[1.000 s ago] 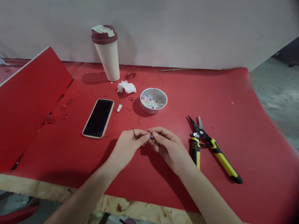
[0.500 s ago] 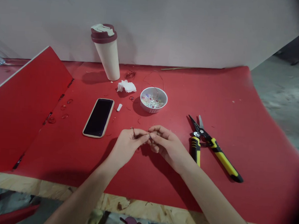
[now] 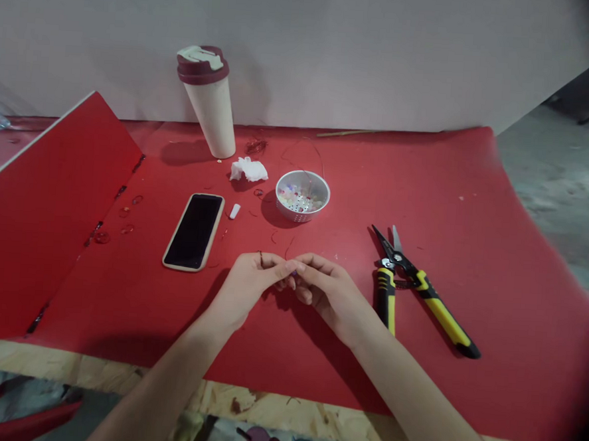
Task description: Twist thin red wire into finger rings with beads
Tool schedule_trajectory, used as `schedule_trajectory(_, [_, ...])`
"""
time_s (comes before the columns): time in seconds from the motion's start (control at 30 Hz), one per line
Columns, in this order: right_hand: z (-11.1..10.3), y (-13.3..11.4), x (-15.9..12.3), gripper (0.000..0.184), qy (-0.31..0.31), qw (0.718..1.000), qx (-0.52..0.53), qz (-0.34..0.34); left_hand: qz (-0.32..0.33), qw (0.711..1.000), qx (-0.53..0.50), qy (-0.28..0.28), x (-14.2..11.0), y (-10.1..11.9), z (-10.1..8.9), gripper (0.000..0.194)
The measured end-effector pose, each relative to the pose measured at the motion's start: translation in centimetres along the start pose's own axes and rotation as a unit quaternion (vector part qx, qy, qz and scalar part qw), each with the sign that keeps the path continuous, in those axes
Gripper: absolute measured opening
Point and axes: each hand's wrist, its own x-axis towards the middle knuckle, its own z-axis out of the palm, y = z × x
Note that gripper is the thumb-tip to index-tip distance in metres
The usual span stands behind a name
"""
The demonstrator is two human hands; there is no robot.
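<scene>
My left hand (image 3: 257,281) and my right hand (image 3: 328,286) meet fingertip to fingertip just above the red tabletop. Both are closed in a pinch on a thin reddish wire (image 3: 289,247), whose loose end pokes up above the fingers. A tiny purple bead (image 3: 294,273) shows between the fingertips; the rest of the piece is hidden by my fingers. A thin ring-like band (image 3: 261,258) circles a finger of my left hand. Beyond the hands stands a small perforated metal bowl (image 3: 301,214) with pale, coloured beads (image 3: 296,197) inside.
Yellow-black pliers-like cutters (image 3: 423,288) lie spread at right. On the left are a phone (image 3: 194,232), a white tag-like piece (image 3: 234,211), crumpled tissue (image 3: 249,170) and several wire rings (image 3: 102,237). Behind stand a lidded cup (image 3: 212,112) and a tangle of wire (image 3: 256,146).
The fingertips have shifted slightly while staying together. The wire end now sticks up above them, and the purple bead shows more plainly. Objects on the table have stayed put.
</scene>
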Motion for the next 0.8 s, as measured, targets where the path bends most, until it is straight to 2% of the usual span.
schedule_trajectory(0.2, [-0.06,-0.04,-0.09,0.021,0.011,1.000,-0.020,-0.018,-0.021,0.999,-0.019,-0.018,0.00,0.24,-0.20,0.020])
schedule_trajectory(0.33, [0.06,0.09,-0.25,0.024,0.022,0.998,-0.011,-0.051,-0.020,0.997,-0.072,-0.038,-0.10,0.44,-0.16,0.018])
schedule_trajectory(0.43, [0.30,0.26,-0.37,0.017,0.058,0.993,-0.043,-0.089,-0.021,0.993,-0.112,-0.014,-0.05,0.47,-0.22,0.018])
schedule_trajectory(0.53, [0.50,0.38,-0.45,0.017,0.076,0.988,-0.057,-0.119,-0.024,0.988,-0.151,-0.008,0.04,0.41,-0.32,0.017])
schedule_trajectory(0.63, [0.52,0.38,-0.43,0.014,0.046,0.994,-0.009,-0.102,-0.012,0.987,-0.159,-0.031,0.06,0.31,-0.37,0.017])
schedule_trajectory(0.8, [0.34,0.20,-0.32,0.013,0.006,0.997,0.057,-0.046,-0.007,0.994,-0.101,-0.043,0.05,0.05,-0.28,0.018])
